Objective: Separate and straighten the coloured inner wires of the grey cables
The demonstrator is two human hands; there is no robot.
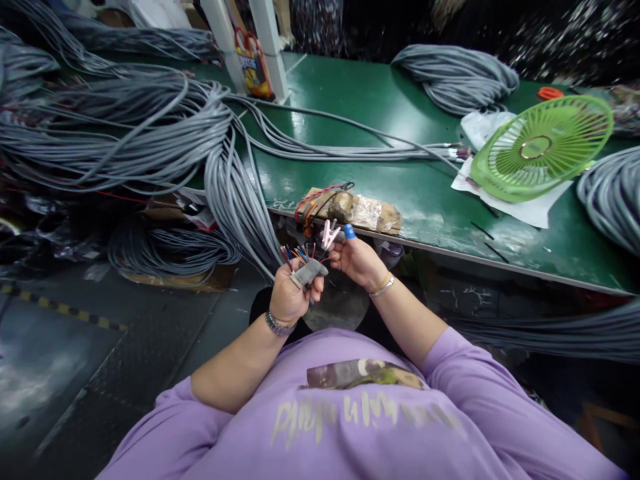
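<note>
My left hand (293, 291) is closed around the stripped end of a grey cable, and a grey cloth cover is on its thumb. Several thin coloured wires (299, 253) fan out above its fingers. Just to the right, my right hand (359, 261) has its fingers pinched together, with a blue cover on the thumb. A small pink-and-white V-shaped tool (329, 235) sticks up from those fingers; its lower part is hidden. One thin red wire (325, 259) runs between the two hands.
Grey cable coils (115, 127) heap up on the left, with strands trailing across the green table (345, 127). A wooden block (370, 212) with red and black leads sits at the table's front edge. At right stand a green fan (540, 147) and another cable coil (460, 77).
</note>
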